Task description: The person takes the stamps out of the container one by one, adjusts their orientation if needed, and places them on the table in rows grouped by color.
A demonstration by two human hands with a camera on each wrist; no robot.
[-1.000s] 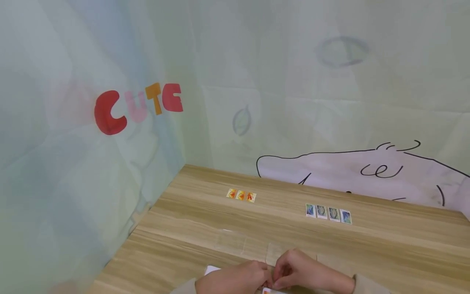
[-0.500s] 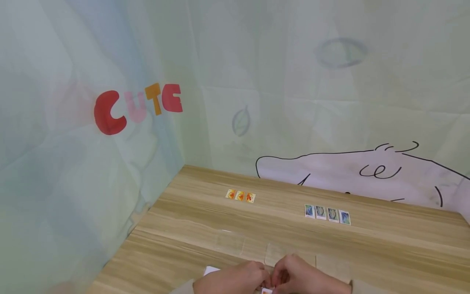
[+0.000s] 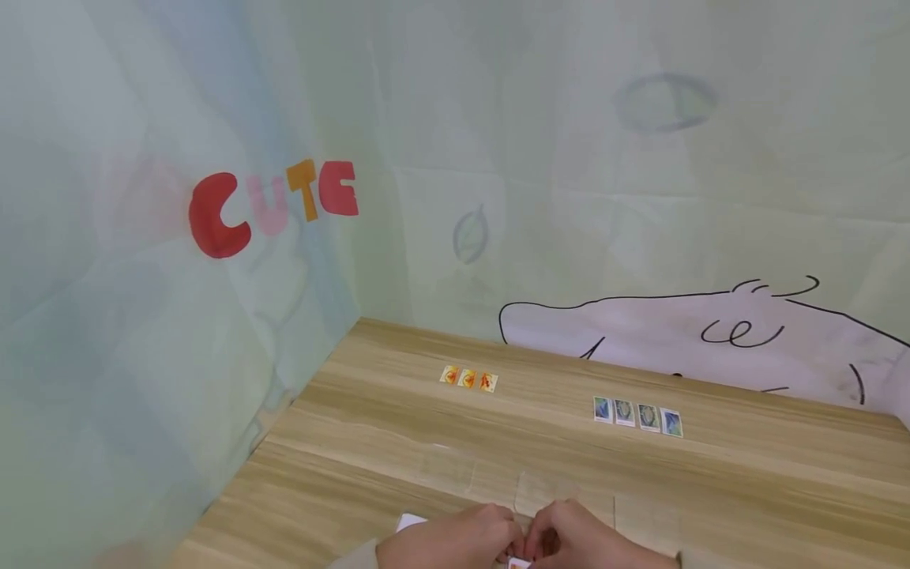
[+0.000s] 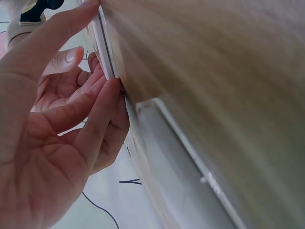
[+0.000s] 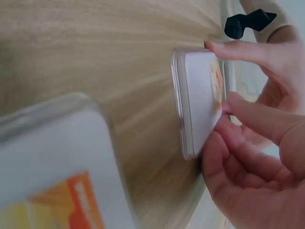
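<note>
A flat white case (image 5: 202, 102) with clear layered edges lies low over the table, an orange-and-yellow picture (image 5: 216, 81) on its face. My left hand (image 3: 451, 537) holds it by the edge, thumb and fingertips spread along its side in the left wrist view. From the other side comes my right hand (image 3: 579, 539); its thumb (image 5: 234, 101) is at the picture's edge and its curled fingers are at the case's corner. The hands nearly meet over the case, hiding most of it in the head view.
Another white case with an orange picture (image 5: 52, 152) lies close by. Clear sheets (image 3: 448, 468) lie beyond my hands. Three red-yellow cards (image 3: 468, 378) and several blue-green cards (image 3: 625, 412) are in rows farther back. Fabric walls (image 3: 604, 197) border the wooden table (image 3: 341, 435).
My right hand has drawn slightly down and nearer, covering more of the case, whose orange corner shows less. My left hand stays nearly in place. The cards at the back have not moved.
</note>
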